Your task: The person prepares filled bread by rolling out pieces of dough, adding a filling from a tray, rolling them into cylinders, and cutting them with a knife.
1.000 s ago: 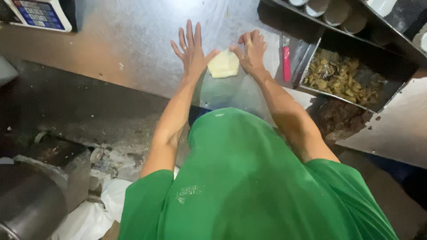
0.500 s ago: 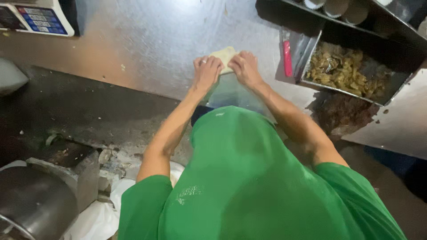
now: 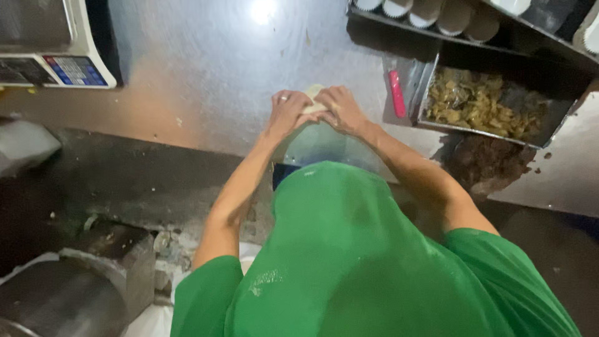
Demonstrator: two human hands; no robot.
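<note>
Two hands: both closed over one pale dough piece (image 3: 314,100) on the steel counter (image 3: 206,68).
Left hand (image 3: 288,111): fingers curled onto dough's left side, ring visible.
Right hand (image 3: 340,109): fingers folded over dough's right side, touching the left hand.
Dough: mostly hidden between hands.
Right of hands: red-handled tool (image 3: 397,93), then metal tray of chopped filling (image 3: 483,103).
Far left: scale (image 3: 59,53).

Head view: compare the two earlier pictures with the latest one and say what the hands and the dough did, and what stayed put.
The left hand, spread open a second ago, closed onto the pale dough piece; the right hand closed in too, so both now cup and nearly hide it. The red-handled tool, metal tray of chopped filling and scale stayed in place on the steel counter.
</note>
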